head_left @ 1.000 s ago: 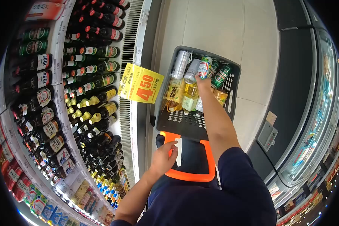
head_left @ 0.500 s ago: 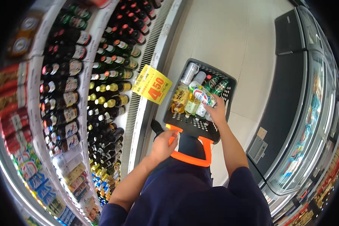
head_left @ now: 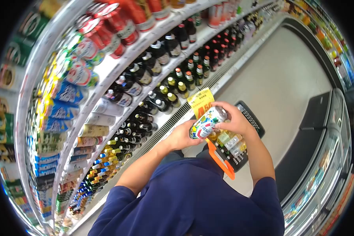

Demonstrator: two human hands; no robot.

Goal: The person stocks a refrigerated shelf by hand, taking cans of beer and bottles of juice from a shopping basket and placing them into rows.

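Note:
A beer can [head_left: 209, 122] with a white, green and blue pattern and a red mark is tilted in front of my body. My left hand [head_left: 182, 134] grips its lower end. Around its silver upper end curl the fingers of my right hand [head_left: 236, 121]. Below and behind the hands is a dark shopping basket [head_left: 259, 125] with an orange handle [head_left: 224, 160]. A clear bottle with yellow contents [head_left: 225, 137] lies in the basket, and my right hand and arm hide part of the basket's contents.
Shelves of beer bottles [head_left: 171, 84] and cans run along my left. Red cans [head_left: 102, 33] stand on an upper shelf. A yellow price sign [head_left: 200, 99] juts out behind the can. On the right stands a glass-topped freezer [head_left: 320, 173]. Pale floor [head_left: 279, 67] lies ahead.
The can has been lifted out of the basket by my right hand. My left hand has left the basket handle and joined on the can. The view has turned toward the left shelves.

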